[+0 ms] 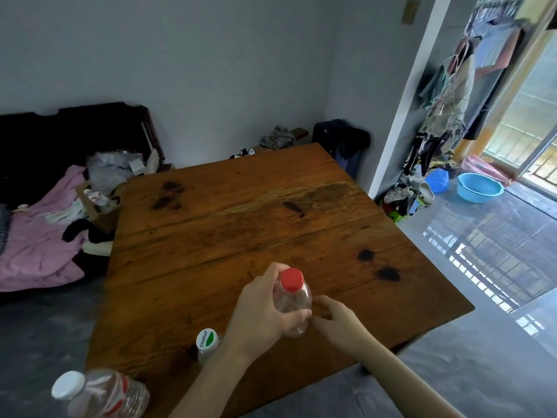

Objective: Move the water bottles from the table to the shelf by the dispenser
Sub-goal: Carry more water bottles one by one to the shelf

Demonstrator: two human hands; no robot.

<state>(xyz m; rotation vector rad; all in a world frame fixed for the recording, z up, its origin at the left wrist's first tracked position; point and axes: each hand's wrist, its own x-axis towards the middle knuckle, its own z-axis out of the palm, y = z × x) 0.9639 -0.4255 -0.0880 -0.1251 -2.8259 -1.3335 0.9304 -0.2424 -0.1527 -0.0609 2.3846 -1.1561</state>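
Left grip (265, 309) holds the clear plastic bottle with a red cap (294, 300) over the brown wooden counter (241, 212); right grip (334, 319) is loosely curled beside it, holding nothing. 2 more bottles, green-labelled cap (207, 342) and white cap (99, 393), wait on the counter. No shelf is visible.

A lived-in home, plainly a shared living and sleeping room. Marked as such by a worn brown wooden tabletop (241, 224), a dark wooden bench (75, 128) heaped with a rumpled pink blanket (39, 245) and loose clothes, and a dark suitcase (337, 137) against the pale wall. Further right, laundry hanging on a crowded rack (452, 101), a round blue plastic basin (479, 187) on the glossy floor, and a barred balcony door (530, 122).
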